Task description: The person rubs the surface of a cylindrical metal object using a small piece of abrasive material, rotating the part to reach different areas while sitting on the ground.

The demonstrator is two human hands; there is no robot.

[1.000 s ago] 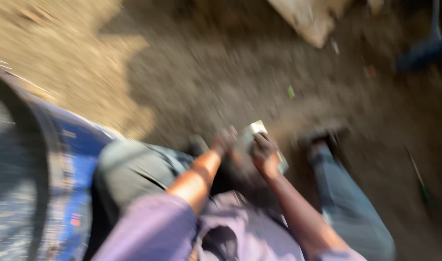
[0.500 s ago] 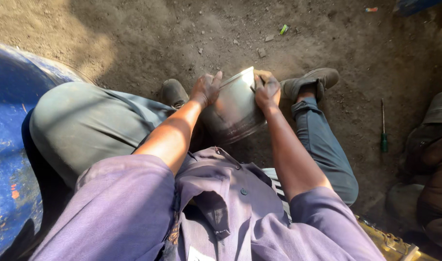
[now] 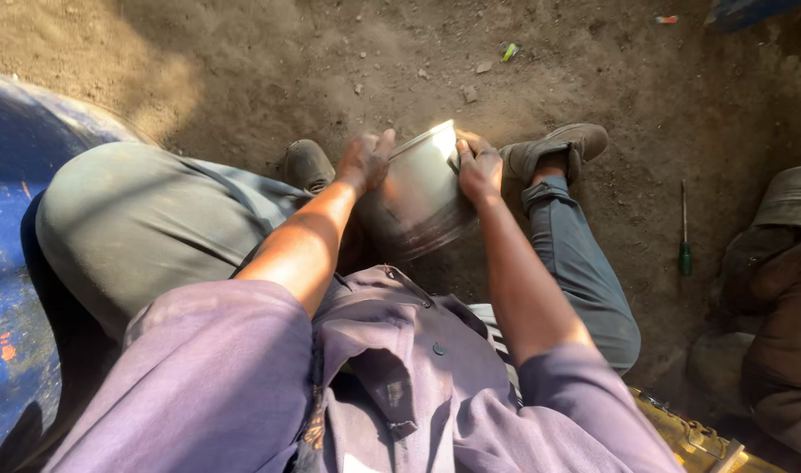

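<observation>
Hands grip a shiny metal pot [image 3: 422, 197] low between the feet: left hand [image 3: 363, 163] and right hand [image 3: 479, 168] press its two sides, keeping it tipped above the dirt ground [image 3: 593, 70].

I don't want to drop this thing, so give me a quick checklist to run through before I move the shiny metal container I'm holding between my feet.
1. Left hand on the shiny round metal container: ok, it grips the left rim.
2. Right hand on the container: ok, it grips the right rim.
3. Container steady on the ground: cannot tell, its base is hidden by the arms.
4. Feet clear: ok, the dark shoes sit either side, apart from the container.
5. Green-handled screwdriver out of the way: ok, it lies on the dirt to the right, beyond the leg.
6. Contents of the container: cannot tell, glare covers its surface.
</observation>
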